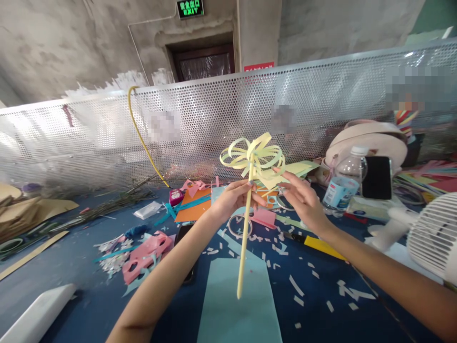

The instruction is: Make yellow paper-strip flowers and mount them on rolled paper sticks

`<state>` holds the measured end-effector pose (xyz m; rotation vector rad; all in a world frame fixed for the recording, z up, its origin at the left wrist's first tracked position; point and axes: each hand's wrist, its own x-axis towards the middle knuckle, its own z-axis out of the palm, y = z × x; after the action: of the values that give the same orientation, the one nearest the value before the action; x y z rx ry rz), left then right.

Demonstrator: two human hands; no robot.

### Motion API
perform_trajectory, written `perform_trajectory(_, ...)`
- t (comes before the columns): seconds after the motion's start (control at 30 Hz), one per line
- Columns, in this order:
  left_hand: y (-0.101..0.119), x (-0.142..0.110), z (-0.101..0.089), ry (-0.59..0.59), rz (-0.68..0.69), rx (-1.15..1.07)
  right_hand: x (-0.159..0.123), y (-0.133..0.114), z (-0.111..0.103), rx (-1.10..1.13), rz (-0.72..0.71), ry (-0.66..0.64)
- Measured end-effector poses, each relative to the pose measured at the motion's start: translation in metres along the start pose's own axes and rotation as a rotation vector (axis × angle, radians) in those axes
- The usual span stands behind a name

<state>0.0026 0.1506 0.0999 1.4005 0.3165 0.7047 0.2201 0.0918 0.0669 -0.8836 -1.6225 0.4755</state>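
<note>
My left hand is closed around the upper part of a yellow paper flower's stem, which stands nearly upright. Looped pale yellow and green strips form the flower's head at the top. My right hand is just right of the head, fingers spread, with the fingertips by the lower right loops; whether they touch the paper I cannot tell. Below the stem's lower end lies a light blue sheet of paper. Behind my hands lie orange paper and a roll of clear tape.
A yellow utility knife lies under my right forearm among white paper scraps. At the right are a water bottle, a phone and a white fan. Pink cut paper lies left. A perforated metal screen runs behind.
</note>
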Motion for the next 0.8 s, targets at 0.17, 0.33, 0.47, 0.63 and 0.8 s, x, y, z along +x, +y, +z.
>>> perform_trajectory(0.17, -0.001, -0.002, 0.008, -0.108, -0.087, 0.051, 0.001, 0.001, 0.002, -0.096, -0.093, -0.039)
perform_trajectory(0.33, 0.001, -0.005, 0.019, -0.191, -0.129, 0.109, 0.003, -0.001, 0.001, -0.133, -0.119, -0.002)
perform_trajectory(0.47, 0.002, -0.005, 0.022, -0.220, -0.141, 0.099, 0.000, 0.002, 0.003, -0.072, -0.091, -0.020)
perform_trajectory(0.63, 0.001, -0.005, 0.021, -0.199, -0.142, 0.094, -0.003, 0.006, 0.005, 0.015, -0.037, -0.036)
perform_trajectory(0.8, 0.000, -0.004, 0.022, -0.194, -0.142, 0.068, -0.002, 0.004, 0.003, 0.021, -0.022, -0.025)
